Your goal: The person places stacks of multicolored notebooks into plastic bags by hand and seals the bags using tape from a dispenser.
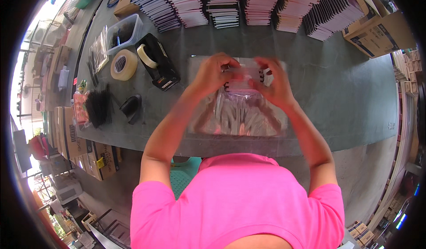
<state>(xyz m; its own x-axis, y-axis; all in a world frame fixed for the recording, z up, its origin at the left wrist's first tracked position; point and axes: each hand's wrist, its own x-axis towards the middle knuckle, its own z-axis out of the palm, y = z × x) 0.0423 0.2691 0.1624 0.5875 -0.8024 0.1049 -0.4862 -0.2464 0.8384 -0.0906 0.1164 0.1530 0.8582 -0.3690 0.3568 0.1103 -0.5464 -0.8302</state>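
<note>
Between my two hands, a small comb-bound notebook (243,83) with black binding rings sits at the upper end of a clear plastic bag (242,113). The bag lies flat and shiny on the dark table, wrinkled and reflecting my arms. My left hand (212,76) grips the notebook's left side, its fingers bent and slightly blurred. On the other side, my right hand (276,83) curls thumb and fingers around the right edge, near the black rings. Blur hides the exact fingertip contact and how far the notebook lies inside the bag.
Tall stacks of comb-bound notebooks (224,4) line the table's far edge. An open cardboard box (372,33) stands at far right. On the left are a black tape dispenser (162,69), a tape roll (124,65), a clear plastic tub (125,32) and black binding combs (97,104).
</note>
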